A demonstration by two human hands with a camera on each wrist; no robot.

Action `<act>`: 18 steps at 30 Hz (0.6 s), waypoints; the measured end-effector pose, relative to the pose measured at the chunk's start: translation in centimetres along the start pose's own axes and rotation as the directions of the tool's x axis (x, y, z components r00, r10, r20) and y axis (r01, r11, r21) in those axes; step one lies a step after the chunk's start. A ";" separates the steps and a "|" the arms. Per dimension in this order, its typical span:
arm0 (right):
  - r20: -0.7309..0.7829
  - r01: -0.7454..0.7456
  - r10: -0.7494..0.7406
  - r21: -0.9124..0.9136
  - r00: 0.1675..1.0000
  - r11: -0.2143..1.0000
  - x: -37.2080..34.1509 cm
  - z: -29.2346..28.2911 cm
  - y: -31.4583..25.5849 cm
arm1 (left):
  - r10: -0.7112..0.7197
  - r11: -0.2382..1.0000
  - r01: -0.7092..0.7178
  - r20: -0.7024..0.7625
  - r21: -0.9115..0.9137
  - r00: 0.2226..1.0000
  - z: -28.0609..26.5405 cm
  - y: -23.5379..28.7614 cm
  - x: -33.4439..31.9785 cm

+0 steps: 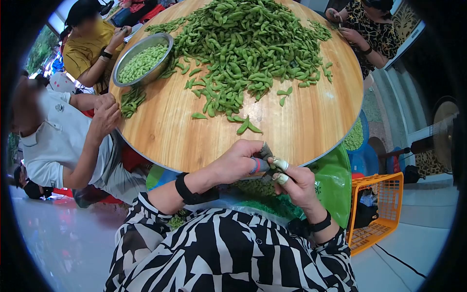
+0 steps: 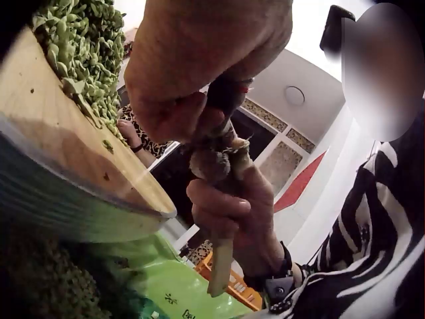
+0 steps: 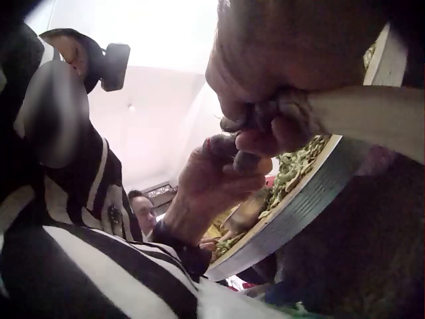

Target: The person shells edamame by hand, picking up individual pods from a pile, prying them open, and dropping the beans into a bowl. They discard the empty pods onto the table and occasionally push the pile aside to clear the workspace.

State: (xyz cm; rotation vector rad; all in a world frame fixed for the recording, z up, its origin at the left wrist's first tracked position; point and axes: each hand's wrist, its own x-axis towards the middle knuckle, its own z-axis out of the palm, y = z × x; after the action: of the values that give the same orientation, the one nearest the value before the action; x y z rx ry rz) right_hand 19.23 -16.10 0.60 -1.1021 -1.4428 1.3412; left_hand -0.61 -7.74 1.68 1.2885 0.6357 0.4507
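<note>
Both hands meet above the near table edge, fingertips touching. My left hand (image 1: 238, 159) is bent inward, dark grey coverings on its fingers; it fills the top of the left wrist view (image 2: 206, 46). My right hand (image 1: 300, 186) has pale wraps on thumb and forefinger. In the left wrist view its fingers (image 2: 216, 199) are curled, a pale strip (image 2: 220, 266) hanging below. The right wrist view shows it large (image 3: 285, 53) against the left hand (image 3: 216, 183). Whether anything lies between the fingertips is hidden. Green pods (image 1: 243, 44) are heaped on the round table (image 1: 170, 126).
A metal bowl (image 1: 169, 47) of shelled beans stands at the table's left. Loose pods (image 1: 248, 127) lie beyond my hands. Other people sit left and at upper right. An orange crate (image 1: 374, 238) and blue basin (image 1: 360, 158) stand at right; green plastic (image 1: 335, 185) hangs below the edge.
</note>
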 end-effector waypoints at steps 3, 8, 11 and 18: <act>0.025 0.176 -0.174 -0.197 0.984 0.964 0.5 -0.1 0.4 | -0.062 0.998 0.061 -0.025 -0.033 0.998 0.0 0.2 0.1; 0.058 0.001 0.004 -0.095 0.998 0.995 0.2 -0.1 -0.2 | -0.174 0.925 0.158 -0.014 -0.345 0.985 0.4 -1.5 0.4; 0.012 -0.076 0.076 -0.013 0.997 0.997 0.1 0.4 0.4 | -0.131 0.966 0.122 -0.026 -0.229 0.991 0.4 -1.1 0.5; 0.056 0.221 -0.216 -0.372 0.975 0.901 0.3 -0.2 0.9 | -0.225 0.973 0.230 0.114 -0.034 0.968 -0.2 -0.5 0.3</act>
State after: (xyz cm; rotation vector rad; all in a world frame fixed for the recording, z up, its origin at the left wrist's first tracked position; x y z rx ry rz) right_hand 19.40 -15.71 -0.31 -1.1293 -1.8270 0.9356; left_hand -0.60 -7.50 1.12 1.1703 0.6678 0.2033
